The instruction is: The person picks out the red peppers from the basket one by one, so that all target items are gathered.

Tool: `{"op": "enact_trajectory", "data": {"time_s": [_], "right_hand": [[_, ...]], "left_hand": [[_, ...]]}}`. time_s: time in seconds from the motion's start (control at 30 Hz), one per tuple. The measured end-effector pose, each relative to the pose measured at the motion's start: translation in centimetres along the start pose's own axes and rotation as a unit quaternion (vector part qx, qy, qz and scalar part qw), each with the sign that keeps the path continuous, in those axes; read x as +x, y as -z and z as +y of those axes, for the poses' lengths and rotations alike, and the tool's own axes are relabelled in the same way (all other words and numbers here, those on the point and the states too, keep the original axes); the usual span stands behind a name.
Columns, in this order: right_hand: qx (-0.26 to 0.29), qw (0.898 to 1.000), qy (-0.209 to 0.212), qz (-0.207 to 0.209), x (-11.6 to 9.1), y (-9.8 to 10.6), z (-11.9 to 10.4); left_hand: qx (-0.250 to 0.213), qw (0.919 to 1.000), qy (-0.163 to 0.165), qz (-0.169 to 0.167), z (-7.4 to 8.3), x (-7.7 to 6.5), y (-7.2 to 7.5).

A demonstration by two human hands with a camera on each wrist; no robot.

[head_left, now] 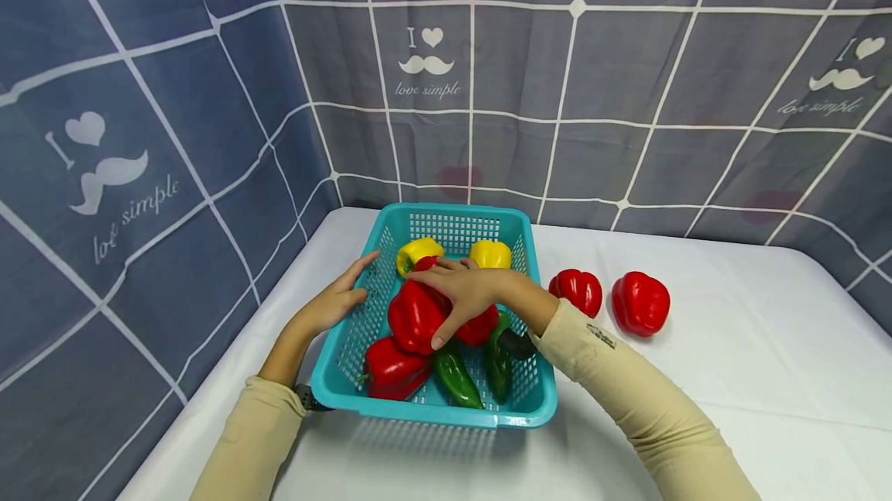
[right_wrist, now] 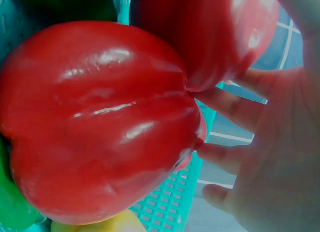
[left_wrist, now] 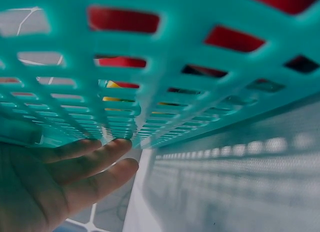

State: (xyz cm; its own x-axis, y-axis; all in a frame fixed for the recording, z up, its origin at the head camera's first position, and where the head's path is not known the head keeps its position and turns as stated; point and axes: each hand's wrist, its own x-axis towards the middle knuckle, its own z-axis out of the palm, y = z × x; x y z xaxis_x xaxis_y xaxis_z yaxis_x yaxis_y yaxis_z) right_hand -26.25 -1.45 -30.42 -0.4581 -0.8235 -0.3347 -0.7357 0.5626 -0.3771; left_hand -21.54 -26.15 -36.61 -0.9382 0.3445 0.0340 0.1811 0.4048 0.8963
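A turquoise plastic basket [head_left: 432,410] holds several bell peppers and long green peppers. My right hand [head_left: 468,292] reaches into it with spread fingers, resting over a large red bell pepper [head_left: 416,319]. In the right wrist view, loosely extended fingertips touch the ends of red bell peppers [right_wrist: 100,117]. A second red bell pepper [head_left: 396,369] lies nearer the front, and a third [head_left: 479,327] sits partly under my right hand. My left hand [head_left: 334,301] rests along the basket's left side, its fingers straight; in the left wrist view they lie outside the slotted wall [left_wrist: 165,111].
Two yellow bell peppers [head_left: 491,254] sit toward the basket's back. Green peppers [head_left: 456,377] lie at its front right. Outside, two red bell peppers [head_left: 640,304] stand on the white table [head_left: 753,377]. A grey checked curtain [head_left: 516,60] hangs behind and to the left.
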Motion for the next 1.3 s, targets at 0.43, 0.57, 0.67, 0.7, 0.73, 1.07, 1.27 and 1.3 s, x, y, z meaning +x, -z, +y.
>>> {"op": "enact_trajectory", "data": {"time_s": [0.43, 0.57, 0.67, 0.7, 0.73, 1.07, 1.27, 1.3], "right_hand": [[-0.014, 1.0, -0.005, 0.021, -0.4, -0.4, -0.1], [-0.013, 1.0, -0.003, 0.022, -0.6, -0.3, 0.0], [-0.014, 0.999, 0.0, 0.03, -0.9, -0.1, 0.1], [-0.007, 0.999, 0.001, 0.034, -1.0, 0.0, 0.1], [0.001, 0.999, 0.002, 0.038, -1.2, 0.1, 0.2], [0.072, 0.995, 0.014, 0.072, -2.6, 1.2, 0.5], [0.102, 0.991, 0.027, 0.084, -3.6, 1.9, 1.1], [0.107, 0.99, 0.026, 0.087, -3.8, 2.0, 1.3]], "left_hand": [[-0.004, 1.0, -0.005, -0.005, -0.1, 0.4, -0.4], [-0.005, 0.9999, -0.007, -0.007, -0.1, 0.5, -0.5], [-0.003, 0.9999, -0.008, -0.008, 0.0, 0.6, -0.6], [0.0, 0.9999, -0.009, -0.008, 0.1, 0.7, -0.6], [0.001, 0.9999, -0.008, -0.008, 0.1, 0.7, -0.6], [0.016, 0.9999, -0.003, 0.001, 0.2, 0.5, -0.5], [0.022, 0.9997, -0.005, 0.006, 0.0, 0.1, -0.1], [0.023, 0.9997, -0.006, 0.007, 0.0, 0.1, 0.0]]}}
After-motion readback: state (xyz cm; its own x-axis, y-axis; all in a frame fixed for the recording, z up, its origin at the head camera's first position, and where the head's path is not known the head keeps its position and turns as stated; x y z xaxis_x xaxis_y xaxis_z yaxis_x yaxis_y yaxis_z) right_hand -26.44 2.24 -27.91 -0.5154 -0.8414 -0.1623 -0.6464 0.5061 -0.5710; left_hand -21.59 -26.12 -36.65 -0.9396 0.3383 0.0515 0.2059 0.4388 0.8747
